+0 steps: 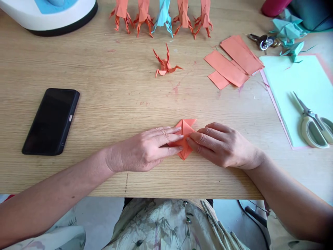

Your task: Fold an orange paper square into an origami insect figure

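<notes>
At the table edge, left hand and right hand lie palm-down, flat fingers pressing the folded orange paper.

Left hand and right hand pressing folded orange paper flat on wooden table, black phone left

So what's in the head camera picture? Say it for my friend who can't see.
The left hand and right hand press fingertips on a small folded orange paper on a wooden table. A black phone lies to the left, scissors to the right, and folded paper figures stand in a row at the far edge.
</notes>
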Demonstrator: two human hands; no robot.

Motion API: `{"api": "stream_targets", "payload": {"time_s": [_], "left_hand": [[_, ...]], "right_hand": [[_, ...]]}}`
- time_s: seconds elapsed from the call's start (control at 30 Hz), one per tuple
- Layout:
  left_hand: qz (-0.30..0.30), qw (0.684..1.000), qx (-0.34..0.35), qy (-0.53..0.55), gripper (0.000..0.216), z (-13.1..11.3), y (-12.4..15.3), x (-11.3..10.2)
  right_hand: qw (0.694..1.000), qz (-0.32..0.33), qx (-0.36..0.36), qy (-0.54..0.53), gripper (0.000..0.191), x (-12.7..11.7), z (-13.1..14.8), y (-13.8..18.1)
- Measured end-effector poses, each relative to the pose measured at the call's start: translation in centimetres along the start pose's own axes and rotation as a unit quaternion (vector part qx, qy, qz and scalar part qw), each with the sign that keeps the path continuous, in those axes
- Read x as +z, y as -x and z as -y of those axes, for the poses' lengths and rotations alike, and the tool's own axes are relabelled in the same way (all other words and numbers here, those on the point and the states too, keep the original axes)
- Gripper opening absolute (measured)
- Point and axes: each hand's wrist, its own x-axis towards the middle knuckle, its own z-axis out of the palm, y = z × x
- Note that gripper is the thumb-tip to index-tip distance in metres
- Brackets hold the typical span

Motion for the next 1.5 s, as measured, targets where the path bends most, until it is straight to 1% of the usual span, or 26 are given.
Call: {"api": "stream_targets", "payload": {"time_s": [0.17,0.27,0.47,0.73,0.93,1.03,1.3,1.5], "left_hand": [[-0.013,1.0,0.006,0.015,0.036,0.22,-0.05,0.08],[-0.011,1.0,0.001,0.021,0.037,0.24,-0.06,0.1],[-0.027,0.999,0.005,0.019,0.037,0.08,-0.08,0.12],[-0.022,1.0,0.015,-0.001,0.037,0.22,0.16,0.32],[-0.014,1.0,0.018,-0.014,0.036,0.15,0.0,0.18],[-0.009,0.999,0.033,-0.024,0.035,0.13,-0.12,0.07],[0.002,0.995,0.065,-0.069,0.036,-0.11,-0.21,0.07],[0.021,0.995,0.049,-0.083,0.035,-0.33,0.0,0.17]], "right_hand": [[1.0,-0.012,-0.003,0.011,0.018,0.19,-0.01,0.07],[1.0,-0.003,-0.01,0.02,0.021,0.18,-0.05,-0.02],[0.999,0.009,-0.024,0.027,0.022,0.01,-0.24,-0.32],[0.999,0.024,-0.019,0.018,0.023,-0.07,-0.26,-0.19],[1.0,0.022,-0.018,0.008,0.024,-0.1,-0.31,-0.15],[0.999,0.022,-0.023,-0.004,0.025,-0.15,-0.37,-0.09],[0.999,0.016,0.005,-0.042,0.024,-0.02,-0.24,0.24],[0.998,0.02,0.014,-0.054,0.024,-0.39,0.08,0.6]]}}
